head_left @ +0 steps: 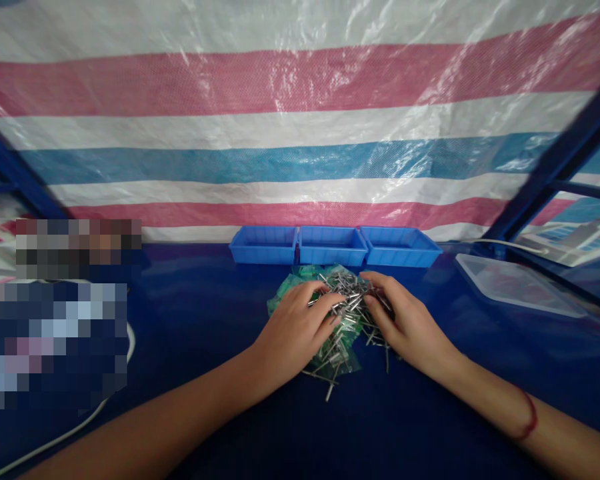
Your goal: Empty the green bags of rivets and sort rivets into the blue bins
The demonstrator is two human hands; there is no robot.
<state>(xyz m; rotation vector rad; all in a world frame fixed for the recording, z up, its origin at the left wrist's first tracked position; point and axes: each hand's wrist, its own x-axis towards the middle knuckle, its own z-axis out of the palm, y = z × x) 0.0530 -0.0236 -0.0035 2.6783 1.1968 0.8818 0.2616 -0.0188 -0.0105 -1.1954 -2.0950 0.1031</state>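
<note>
A loose heap of thin silver blind rivets (349, 288) lies in the middle of the blue table, partly on crumpled green clear plastic bags (293, 279). My left hand (297, 327) curves over the heap's left side, fingers apart, with the fingertips touching the rivets. From the right, my right hand (405, 317) cups the other side; its thumb and forefinger are spread with rivets between and under them. Neither palm shows, so anything beneath the hands is hidden. A few rivets stick out below the heap, towards me.
Three blue plastic bins (333, 255) stand in a row behind the heap. A translucent lid (520, 285) lies at the right. A white cable (87, 417) runs along the left, beside a pixelated area. Striped sheeting (290, 160) hangs behind, between blue frame posts (555, 160).
</note>
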